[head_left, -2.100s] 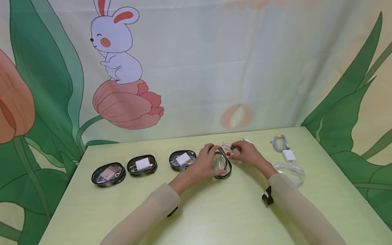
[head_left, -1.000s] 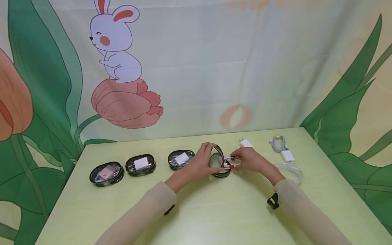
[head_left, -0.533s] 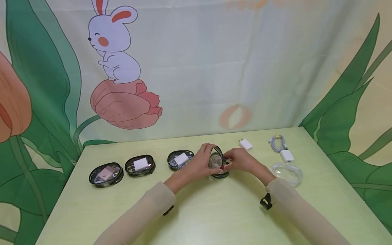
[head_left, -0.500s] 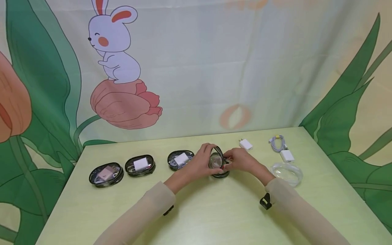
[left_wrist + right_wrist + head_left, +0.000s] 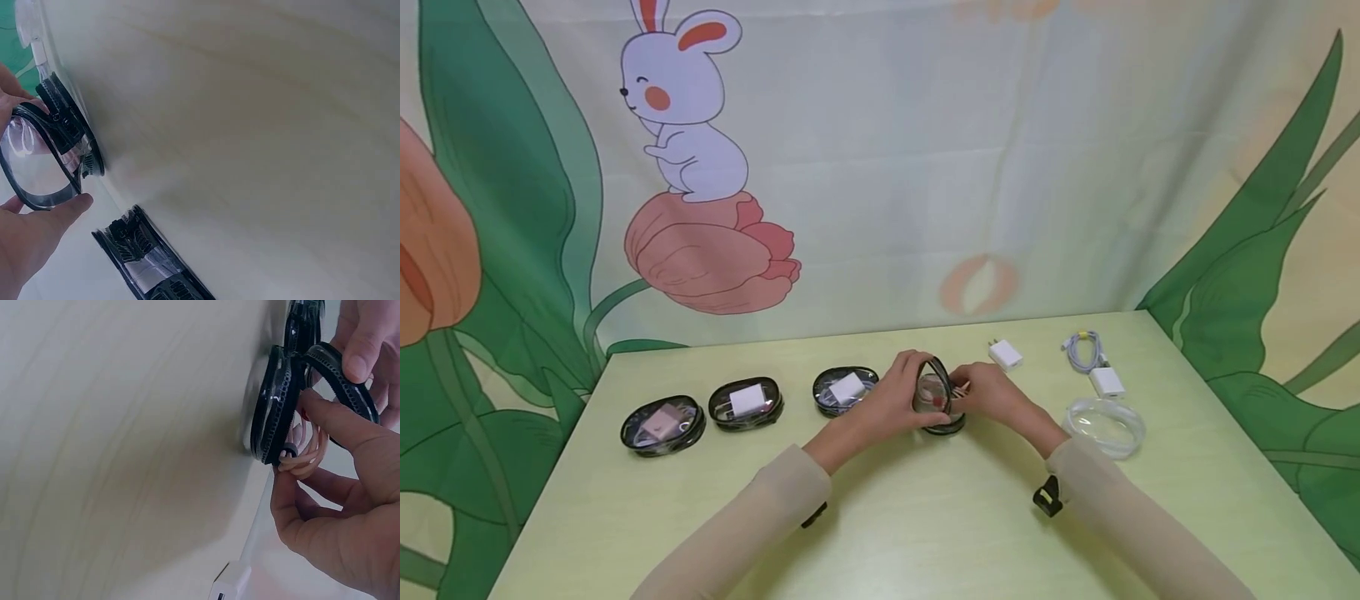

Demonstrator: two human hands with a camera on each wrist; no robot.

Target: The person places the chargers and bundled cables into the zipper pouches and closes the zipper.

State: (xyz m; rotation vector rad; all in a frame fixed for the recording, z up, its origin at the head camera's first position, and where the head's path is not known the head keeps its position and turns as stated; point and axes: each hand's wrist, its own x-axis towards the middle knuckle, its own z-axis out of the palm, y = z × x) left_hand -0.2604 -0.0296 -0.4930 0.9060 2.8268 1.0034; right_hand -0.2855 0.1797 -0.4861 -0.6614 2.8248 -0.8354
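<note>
A small clear zip case with black edging (image 5: 944,430) stands with its lid lifted at the middle of the table. My left hand (image 5: 891,400) holds that lid, thumb below and fingers above, as the left wrist view also shows. My right hand (image 5: 996,392) pinches a coiled pinkish cable (image 5: 317,453) at the case's mouth; part of the coil is inside. Through the clear lid shows a red bit of the cable (image 5: 937,402). Fingers hide much of the coil. Behind my right hand lies a white charger plug (image 5: 1004,354).
Three filled black-edged cases lie to the left: one with a pinkish plug (image 5: 664,425), one with a white plug (image 5: 747,404), another beside my left hand (image 5: 847,388). At right are a lilac cable (image 5: 1098,348), a white charger (image 5: 1106,382) and a clear white-edged case (image 5: 1139,433).
My right hand has brought the coiled cable from behind the case to its mouth and moved it left, partly inside. My left hand keeps holding the lid. The white plug is now uncovered.
</note>
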